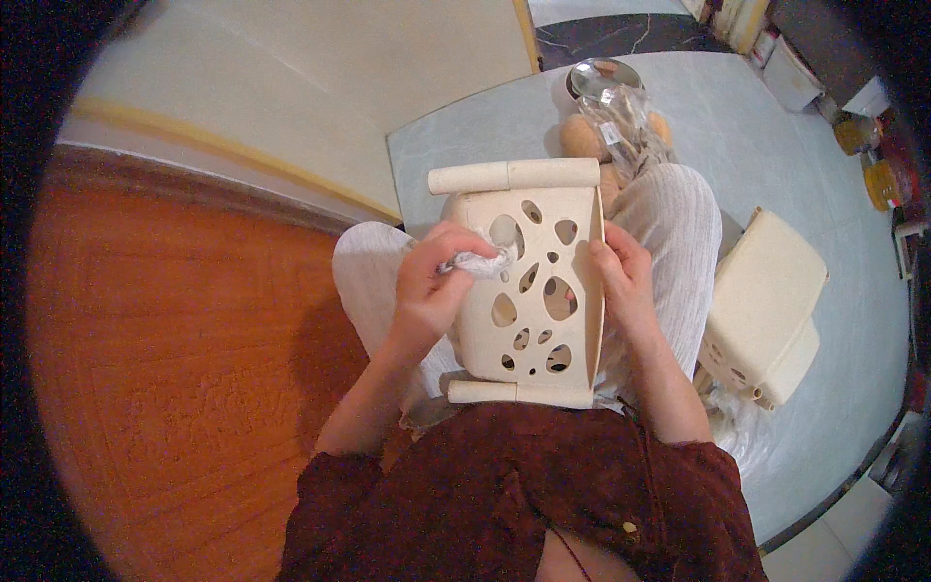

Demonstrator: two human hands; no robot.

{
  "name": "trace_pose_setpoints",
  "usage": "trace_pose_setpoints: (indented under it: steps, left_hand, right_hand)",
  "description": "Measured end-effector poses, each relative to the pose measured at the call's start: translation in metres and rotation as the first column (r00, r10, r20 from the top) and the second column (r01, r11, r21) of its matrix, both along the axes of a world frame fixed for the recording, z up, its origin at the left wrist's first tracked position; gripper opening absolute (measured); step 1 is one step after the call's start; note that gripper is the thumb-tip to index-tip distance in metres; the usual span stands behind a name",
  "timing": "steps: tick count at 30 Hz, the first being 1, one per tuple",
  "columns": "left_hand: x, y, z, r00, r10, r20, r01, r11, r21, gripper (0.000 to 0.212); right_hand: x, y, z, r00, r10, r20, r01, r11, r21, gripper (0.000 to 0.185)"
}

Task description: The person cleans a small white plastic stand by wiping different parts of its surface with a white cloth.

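A cream plastic basket lies across my lap, its side with rounded cut-out holes facing up. My left hand pinches a crumpled white wipe or cloth against that pierced side, beside one of the larger holes. On the other side, my right hand grips the basket's raised edge, thumb on top; the other fingers are partly hidden behind it. Rolled rims run along the basket's two ends.
To the right, more cream baskets sit stacked on the pale floor, with clear plastic beside them. Ahead lie a round metal-rimmed object, a transparent bag and a tan plush item. An orange-brown door is at left.
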State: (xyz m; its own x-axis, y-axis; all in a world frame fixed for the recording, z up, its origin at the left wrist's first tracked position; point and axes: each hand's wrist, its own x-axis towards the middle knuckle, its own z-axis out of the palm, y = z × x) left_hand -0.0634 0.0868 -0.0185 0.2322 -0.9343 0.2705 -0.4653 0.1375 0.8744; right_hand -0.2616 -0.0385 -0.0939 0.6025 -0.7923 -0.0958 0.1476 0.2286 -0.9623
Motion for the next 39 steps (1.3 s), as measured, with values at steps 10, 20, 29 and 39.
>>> trace_pose_setpoints:
  steps: [10, 20, 29, 39]
  left_hand:
    - [-0.030, 0.009, 0.005, 0.974, 0.020, 0.225, -0.068, 0.976, 0.207, 0.025]
    - [-0.043, 0.004, 0.006, 0.937, 0.051, 0.347, -0.142, 0.960, 0.241, 0.017]
    - [-0.044, -0.013, -0.002, 0.842, 0.113, 0.528, -0.241, 0.954, 0.181, 0.011]
    - [-0.053, -0.020, -0.009, 0.801, 0.153, 0.579, -0.238, 0.969, 0.072, 0.015]
  right_hand:
    - [0.002, 0.000, 0.012, 1.000, -0.013, -0.014, 0.012, 0.999, -0.047, 0.028]
    - [0.005, -0.001, 0.006, 1.000, -0.004, 0.005, 0.005, 0.998, -0.057, 0.028]
    - [0.008, 0.002, 0.005, 1.000, 0.022, 0.011, -0.020, 0.994, -0.110, 0.025]
    - [0.005, 0.000, 0.001, 0.999, 0.038, 0.006, -0.037, 0.992, -0.117, 0.025]
